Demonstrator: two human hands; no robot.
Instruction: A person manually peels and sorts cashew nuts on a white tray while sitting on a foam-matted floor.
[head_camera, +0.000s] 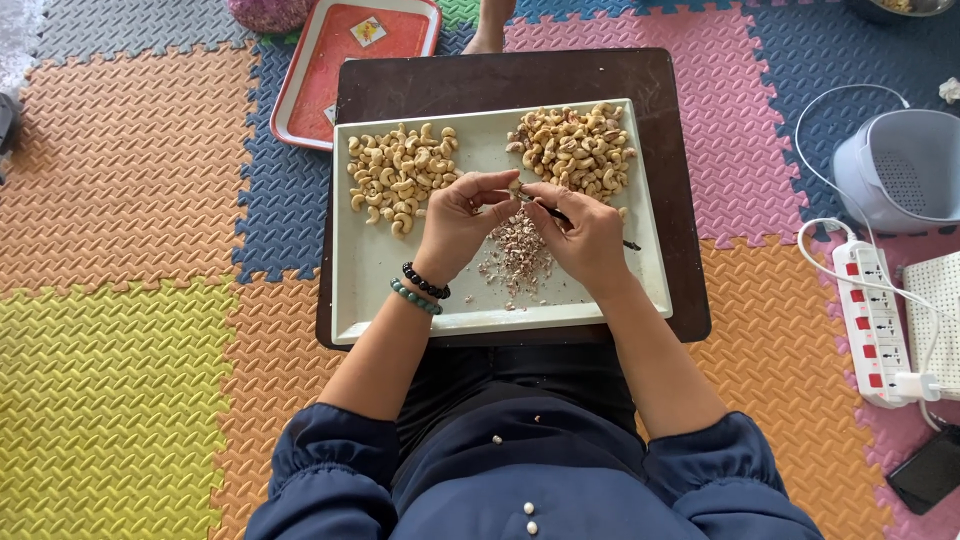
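Here, our left hand (458, 222) pinching a cashew (515, 186) over the pale tray (370, 290), right hand (588, 240) gripping a thin dark knife (560, 215), small square label (368, 30) on the red tray (320, 80).

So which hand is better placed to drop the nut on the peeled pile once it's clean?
Probably the left hand. It pinches the nut and sits right beside the peeled pile on the tray's left. The right hand holds the tool, nearer the unpeeled pile.
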